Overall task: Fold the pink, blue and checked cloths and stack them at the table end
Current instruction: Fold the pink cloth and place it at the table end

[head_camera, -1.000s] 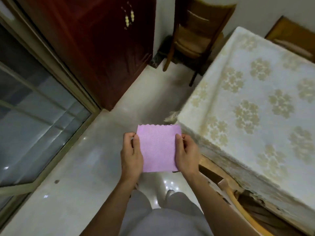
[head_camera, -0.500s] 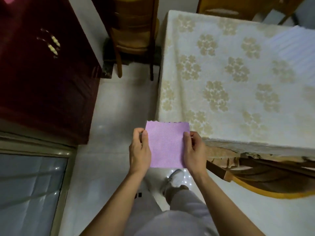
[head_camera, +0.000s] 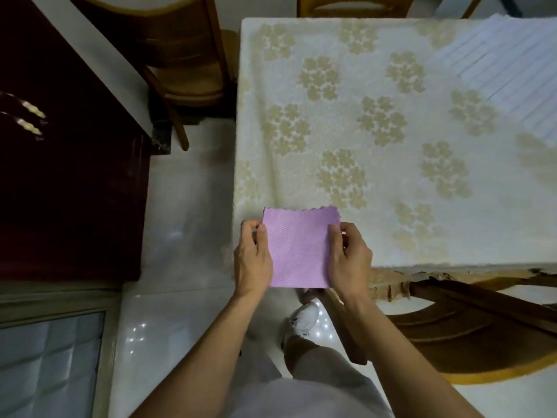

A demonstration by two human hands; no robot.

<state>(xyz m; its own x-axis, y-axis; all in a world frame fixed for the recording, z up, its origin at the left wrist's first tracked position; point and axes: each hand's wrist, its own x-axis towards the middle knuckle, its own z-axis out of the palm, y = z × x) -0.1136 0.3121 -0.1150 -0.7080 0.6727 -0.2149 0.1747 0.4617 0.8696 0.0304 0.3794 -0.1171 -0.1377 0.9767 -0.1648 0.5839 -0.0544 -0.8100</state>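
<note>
A folded pink cloth (head_camera: 298, 248) with a scalloped top edge is held flat in the air over the near left corner of the table (head_camera: 391, 140). My left hand (head_camera: 251, 257) pinches its left edge, thumb on top. My right hand (head_camera: 349, 257) pinches its right edge the same way. A pale blue striped cloth (head_camera: 512, 73) lies spread on the table's far right part. No checked cloth is in view.
The table wears a cream cover with gold flower prints. A wooden chair (head_camera: 180, 64) stands at its left end, another chair (head_camera: 470, 336) is tucked under the near side. A dark red cabinet (head_camera: 69, 176) stands at the left. My shoe (head_camera: 304, 321) is on the glossy floor.
The view has swung right, from the floor and cabinet to the table. Both hands kept their hold on the pink cloth, which now sits over the table's corner.
</note>
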